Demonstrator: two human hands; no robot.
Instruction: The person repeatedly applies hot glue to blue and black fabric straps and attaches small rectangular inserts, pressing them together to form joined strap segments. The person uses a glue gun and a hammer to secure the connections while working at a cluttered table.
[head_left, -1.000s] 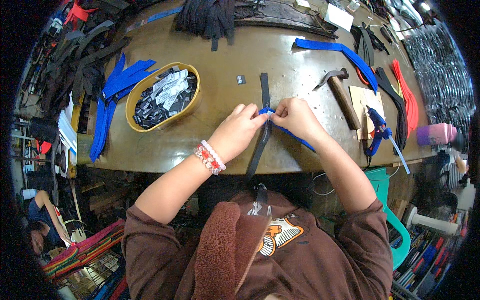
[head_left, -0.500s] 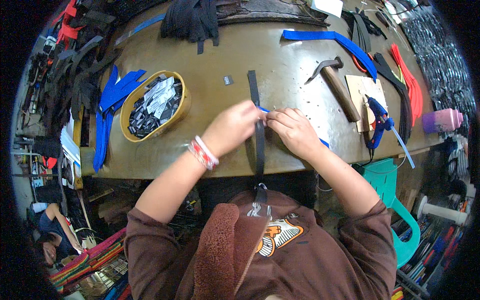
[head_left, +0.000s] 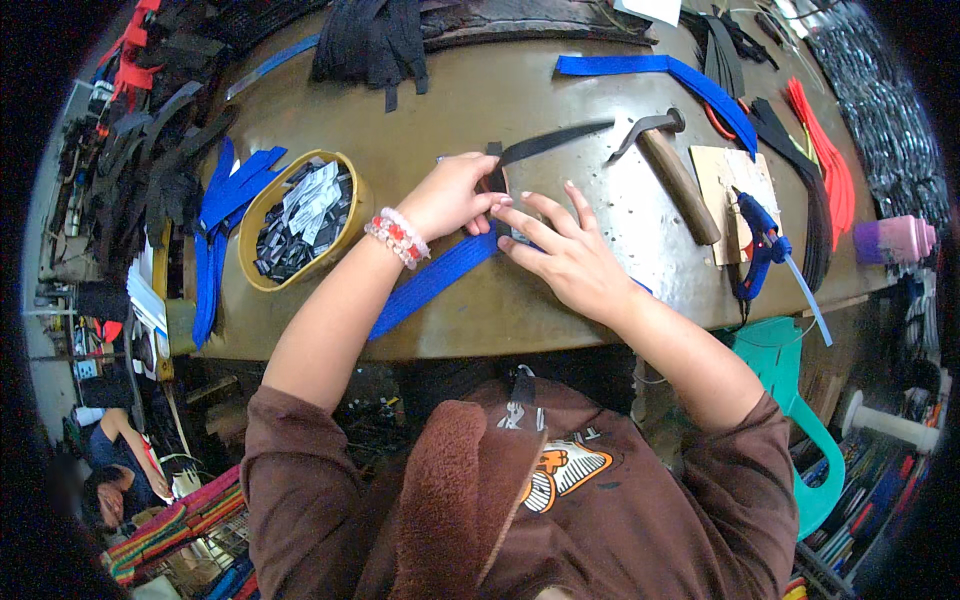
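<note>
A black webbing strap (head_left: 560,138) crosses the middle of the table, its free part bent away to the far right. My left hand (head_left: 455,198) pinches this strap near the bend, with a blue webbing strip (head_left: 435,283) running from under its fingers toward the near left. My right hand (head_left: 565,250) lies just right of it with fingers spread, its fingertips touching the spot where black and blue webbing cross. The fingers partly hide that crossing, so I cannot tell how the two are joined.
Left stands a yellow tub (head_left: 362,215) of small labels beside blue strips (head_left: 228,205). On the right lie a hammer (head_left: 680,185), a blue glue gun (head_left: 757,240) on a board, and red strips (head_left: 825,165). A pink-purple bottle (head_left: 890,240) stands at the right edge.
The black strap has swung from pointing toward me to bending away far right. The blue strip now shows at the near left. My right fingers have spread from a pinch.
</note>
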